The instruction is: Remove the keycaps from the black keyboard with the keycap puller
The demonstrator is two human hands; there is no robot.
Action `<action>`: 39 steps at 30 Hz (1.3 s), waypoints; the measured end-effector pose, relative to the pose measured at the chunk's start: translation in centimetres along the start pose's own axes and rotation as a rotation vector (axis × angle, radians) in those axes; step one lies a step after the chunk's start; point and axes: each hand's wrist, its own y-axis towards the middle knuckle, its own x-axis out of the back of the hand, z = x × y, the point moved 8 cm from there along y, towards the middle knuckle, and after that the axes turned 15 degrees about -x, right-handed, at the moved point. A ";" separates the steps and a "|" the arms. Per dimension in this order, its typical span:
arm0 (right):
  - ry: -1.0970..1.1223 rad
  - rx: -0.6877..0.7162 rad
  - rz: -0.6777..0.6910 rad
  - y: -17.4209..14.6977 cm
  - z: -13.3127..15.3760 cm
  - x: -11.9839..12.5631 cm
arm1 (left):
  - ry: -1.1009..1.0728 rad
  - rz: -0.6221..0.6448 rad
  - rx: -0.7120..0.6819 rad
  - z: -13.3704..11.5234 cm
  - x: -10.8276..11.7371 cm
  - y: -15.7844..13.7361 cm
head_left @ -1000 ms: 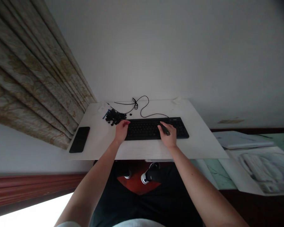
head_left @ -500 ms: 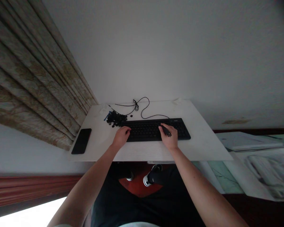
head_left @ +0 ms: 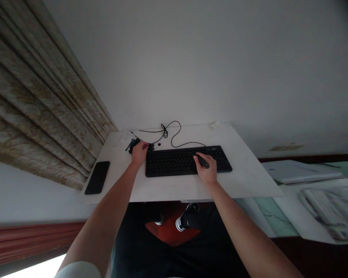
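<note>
A black keyboard (head_left: 169,163) lies flat on the white table (head_left: 168,188). My left hand (head_left: 139,153) is over a pile of small black keycaps (head_left: 130,147) left of the keyboard. Its fingertips are pressed together; whatever is between them is too small to make out. In my right hand (head_left: 206,169) is a tool with a dark handle (head_left: 203,161), its tip over the right part of the keyboard and too fine to identify. One loose black keycap (head_left: 159,144) sits apart from the pile, just behind the keyboard.
A black cable (head_left: 178,135) loops behind the keyboard, bundled near its middle. On the table's left side rests a black phone (head_left: 98,177). Something blue (head_left: 127,147) pokes out by the pile. Patterned curtains (head_left: 60,96) hang at left; a wall (head_left: 168,69) stands behind.
My left hand has gone left and a little away from me, from the keyboard's left end to the keycap pile. My right hand stays over the keyboard with the tool.
</note>
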 end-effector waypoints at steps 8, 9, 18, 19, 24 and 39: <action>-0.008 -0.014 0.005 0.0 -0.1 -0.1 | 0.060 -0.007 -0.071 -0.3 -0.3 -0.7; -0.006 -0.014 0.006 0.0 -0.1 -0.1 | 0.072 -0.053 -0.080 -0.8 0.1 -0.8; 0.006 -0.021 -0.006 0.2 -0.3 0.0 | 0.025 0.156 -0.336 -9.9 -6.5 -6.4; 0.000 -0.023 -0.015 0.2 -0.3 0.1 | 0.049 0.166 -0.347 -10.5 -7.1 -7.0; 0.022 -0.049 -0.066 0.2 -0.7 0.8 | 0.131 0.166 -0.384 -11.5 -8.3 -8.1; 0.188 -0.468 0.468 1.6 3.6 -4.9 | 0.199 0.229 -0.405 -11.7 -8.7 -8.0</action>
